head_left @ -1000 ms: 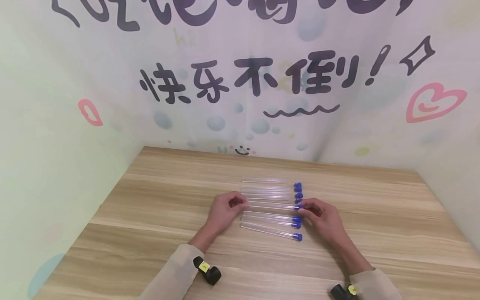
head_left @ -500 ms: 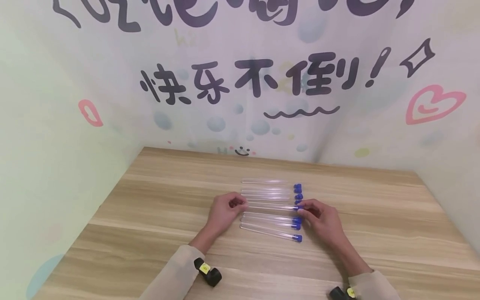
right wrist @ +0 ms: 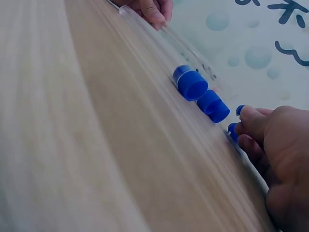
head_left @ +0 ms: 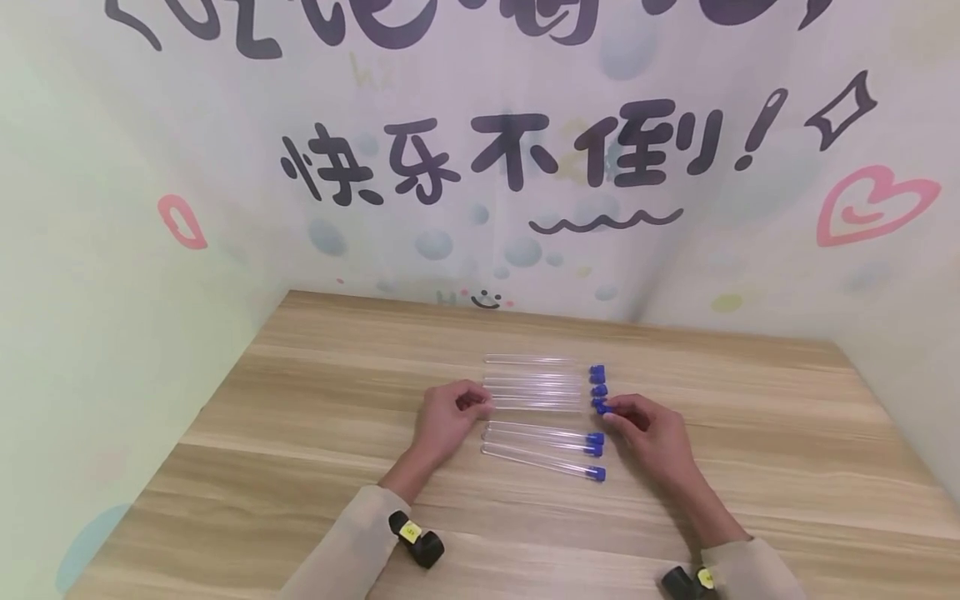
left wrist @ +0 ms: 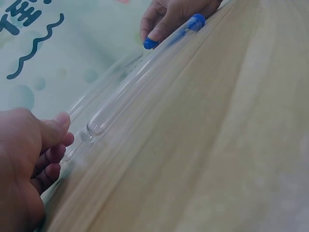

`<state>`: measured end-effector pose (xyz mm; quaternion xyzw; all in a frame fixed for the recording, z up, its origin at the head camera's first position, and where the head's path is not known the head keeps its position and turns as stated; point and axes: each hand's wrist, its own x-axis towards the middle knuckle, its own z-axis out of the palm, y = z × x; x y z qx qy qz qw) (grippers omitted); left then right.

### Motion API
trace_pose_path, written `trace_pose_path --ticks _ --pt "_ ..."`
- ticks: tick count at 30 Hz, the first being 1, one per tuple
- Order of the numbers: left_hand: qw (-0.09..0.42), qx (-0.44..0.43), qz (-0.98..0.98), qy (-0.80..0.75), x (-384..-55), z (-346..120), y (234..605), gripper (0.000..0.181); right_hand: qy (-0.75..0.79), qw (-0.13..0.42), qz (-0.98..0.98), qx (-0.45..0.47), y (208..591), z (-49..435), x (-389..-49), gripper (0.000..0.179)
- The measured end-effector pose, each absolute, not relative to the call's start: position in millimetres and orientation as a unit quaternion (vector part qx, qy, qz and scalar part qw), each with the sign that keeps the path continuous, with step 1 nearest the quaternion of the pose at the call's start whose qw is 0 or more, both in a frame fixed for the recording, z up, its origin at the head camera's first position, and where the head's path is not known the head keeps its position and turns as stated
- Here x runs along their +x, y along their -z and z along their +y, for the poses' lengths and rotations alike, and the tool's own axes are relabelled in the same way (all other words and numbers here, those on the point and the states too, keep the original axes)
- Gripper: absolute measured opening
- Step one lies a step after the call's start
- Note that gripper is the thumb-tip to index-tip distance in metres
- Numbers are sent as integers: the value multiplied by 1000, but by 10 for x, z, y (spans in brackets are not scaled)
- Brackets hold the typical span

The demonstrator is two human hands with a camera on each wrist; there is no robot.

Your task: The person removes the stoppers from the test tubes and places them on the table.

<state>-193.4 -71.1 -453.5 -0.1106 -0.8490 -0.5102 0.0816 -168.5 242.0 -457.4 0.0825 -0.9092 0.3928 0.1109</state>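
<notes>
In the head view, my left hand (head_left: pixel 444 421) pinches the rounded end of a clear test tube (head_left: pixel 536 409) lying crosswise near the table's middle. My right hand (head_left: pixel 654 437) holds a small blue cap (head_left: pixel 603 409) between thumb and fingertips, just off the tube's open right end. The left wrist view shows that blue cap (left wrist: pixel 150 44) apart from the tube. Closer to me lie 3 tubes with blue caps on, the nearest capped tube (head_left: pixel 536 462) slightly slanted. Behind the held tube, several uncapped tubes (head_left: pixel 528 361) lie side by side.
Loose blue caps (head_left: pixel 597 372) stand in a short column right of the uncapped tubes. A wood-grain table (head_left: pixel 315 375) lies beneath everything. A printed white curtain (head_left: pixel 420 275) hangs at its back edge. Each sleeve carries a black wrist camera (head_left: pixel 416 540).
The blue cap has come off the tube's right end and moved slightly right in my right hand. My left hand keeps its grip at nearly the same spot.
</notes>
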Motion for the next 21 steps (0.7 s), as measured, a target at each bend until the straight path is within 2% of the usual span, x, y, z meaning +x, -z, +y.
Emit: trace_pose_path --ticks 21 --pt "81 -128 -860 488 -1962 -719 4567 15 -374 119 -917 69 4617 2375 -1711 19"
